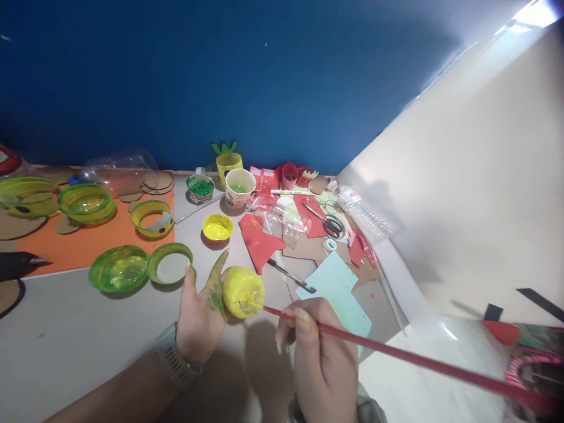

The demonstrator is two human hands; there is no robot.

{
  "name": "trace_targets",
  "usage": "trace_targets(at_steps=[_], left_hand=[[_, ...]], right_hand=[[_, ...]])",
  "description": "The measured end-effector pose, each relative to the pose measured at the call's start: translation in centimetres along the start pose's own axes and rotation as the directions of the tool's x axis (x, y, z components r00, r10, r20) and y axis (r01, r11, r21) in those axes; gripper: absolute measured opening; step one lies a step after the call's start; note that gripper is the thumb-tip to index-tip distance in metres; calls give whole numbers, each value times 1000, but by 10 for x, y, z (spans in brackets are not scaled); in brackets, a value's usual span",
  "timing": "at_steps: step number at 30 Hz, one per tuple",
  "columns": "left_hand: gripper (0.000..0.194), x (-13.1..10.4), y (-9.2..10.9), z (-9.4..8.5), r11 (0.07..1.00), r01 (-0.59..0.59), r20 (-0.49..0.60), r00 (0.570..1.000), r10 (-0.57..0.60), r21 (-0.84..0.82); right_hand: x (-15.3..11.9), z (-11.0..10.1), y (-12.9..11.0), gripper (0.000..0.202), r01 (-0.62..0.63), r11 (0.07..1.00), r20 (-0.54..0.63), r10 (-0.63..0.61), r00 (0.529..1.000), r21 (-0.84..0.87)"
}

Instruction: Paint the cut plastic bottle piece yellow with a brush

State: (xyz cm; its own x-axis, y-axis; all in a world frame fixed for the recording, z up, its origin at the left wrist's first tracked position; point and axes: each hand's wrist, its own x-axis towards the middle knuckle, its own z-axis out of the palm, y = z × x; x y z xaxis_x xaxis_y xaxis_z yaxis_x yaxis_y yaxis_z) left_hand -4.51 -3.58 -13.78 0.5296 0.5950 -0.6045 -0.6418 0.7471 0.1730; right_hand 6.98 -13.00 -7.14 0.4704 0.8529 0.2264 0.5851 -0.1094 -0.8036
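Observation:
My left hand (pixel 202 314), smeared with green paint, supports a yellow-painted plastic bottle base (pixel 240 282). Its thumb and one finger stick up away from the piece; the other fingers are hidden behind or inside it. Between the fingers of my right hand (pixel 324 352) is a long red paintbrush (pixel 374 346). The brush's yellow-coated tip touches the bottle base, where a patch still shows clear plastic. Just beyond my left hand stand a small tub of yellow paint (pixel 218 228) and a green-rimmed bottle base (pixel 171 264).
Green-painted bottle pieces (pixel 118 270) stand at left, near orange paper (pixel 83 247). Behind are a paper cup (pixel 240 187) and a bowl of green paint (pixel 201 188). Scissors (pixel 328 223), a pen (pixel 291 275), red scraps (pixel 261 238) and light-blue paper (pixel 337 282) lie right. A blue wall (pixel 264 76) borders the table.

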Motion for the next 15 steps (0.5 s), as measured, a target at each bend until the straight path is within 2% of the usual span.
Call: trace_targets(at_steps=[5, 7, 10, 15], left_hand=[[75, 4, -1, -9, 1000, -2, 86, 996, 2, -4], [73, 5, -1, -10, 1000, -9, 86, 996, 7, 20], [70, 4, -1, -6, 999, -4, 33, 999, 3, 42], [70, 1, 0, 0, 999, -19, 6, 1000, 19, 40]], right_hand=[[6, -2, -2, 44, -67, 982, -42, 76, 996, 178], [7, -2, 0, 40, -46, 987, -36, 52, 998, 152], [8, -2, 3, 33, 15, 998, -76, -10, 997, 62], [3, -2, 1, 32, 84, 994, -124, -74, 990, 70]])
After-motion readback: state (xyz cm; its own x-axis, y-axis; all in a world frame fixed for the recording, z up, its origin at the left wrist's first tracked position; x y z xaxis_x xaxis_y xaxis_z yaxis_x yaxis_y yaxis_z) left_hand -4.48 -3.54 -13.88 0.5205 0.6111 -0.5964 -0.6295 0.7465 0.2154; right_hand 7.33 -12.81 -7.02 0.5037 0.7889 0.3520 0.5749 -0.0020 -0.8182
